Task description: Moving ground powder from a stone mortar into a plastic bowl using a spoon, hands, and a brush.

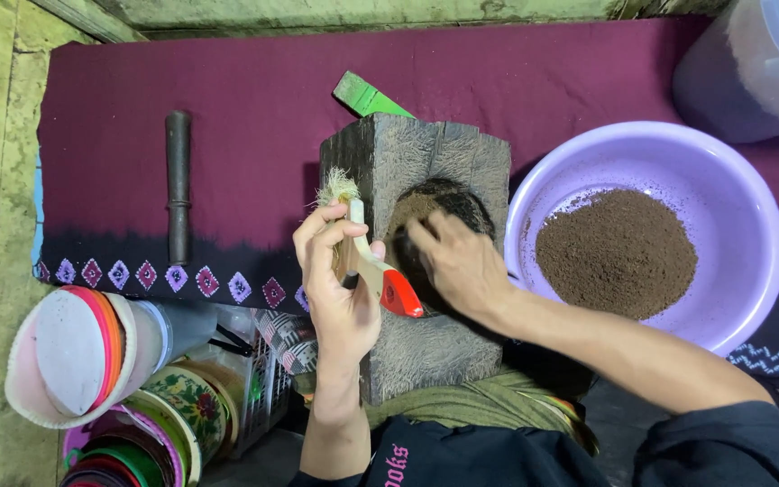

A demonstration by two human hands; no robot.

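L hand grips brush; R hand, fingers bunched, presses powder in wooden block.

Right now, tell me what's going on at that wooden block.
A person sits over a dark wooden block with a hollow in its top. The left hand holds a small brush with a red-tipped handle, bristles up. The right hand reaches into the hollow, which holds brown powder. More powder sits in the purple basin alongside. A dark pestle lies untouched on the maroon cloth.

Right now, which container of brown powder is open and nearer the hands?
The round lilac basin, open-topped beside the wooden block; the clear plastic jar stands farther off in the corner.
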